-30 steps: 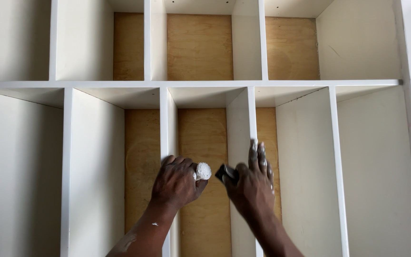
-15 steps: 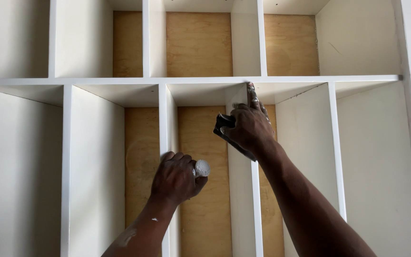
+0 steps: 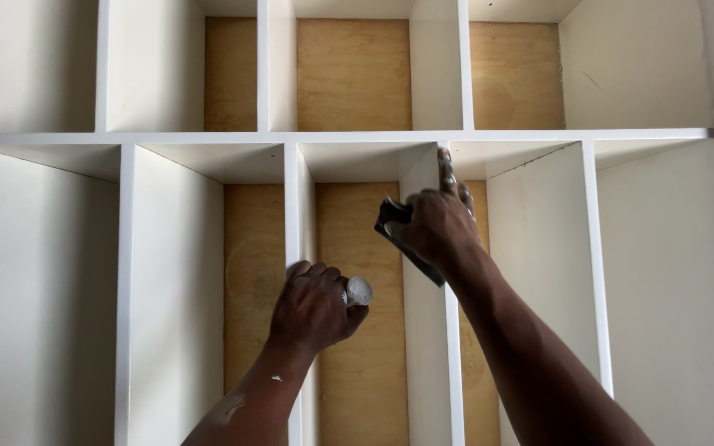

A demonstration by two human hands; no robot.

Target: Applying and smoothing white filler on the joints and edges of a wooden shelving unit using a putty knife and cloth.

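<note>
White shelving (image 3: 357,136) with bare plywood backs fills the view. Against its middle upright, just below the cross shelf, the right hand (image 3: 435,227) is clenched on a thin, stiff putty knife (image 3: 402,244), best gripped by its handle. Left of that upright, the left hand (image 3: 316,307) is closed round a soft, light-looking lump of filler (image 3: 359,290).

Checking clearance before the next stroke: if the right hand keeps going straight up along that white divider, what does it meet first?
The right hand points up the vertical divider. First in line is the horizontal white shelf just above the fingertips, probably at the joint; depth is hard to judge.
</note>
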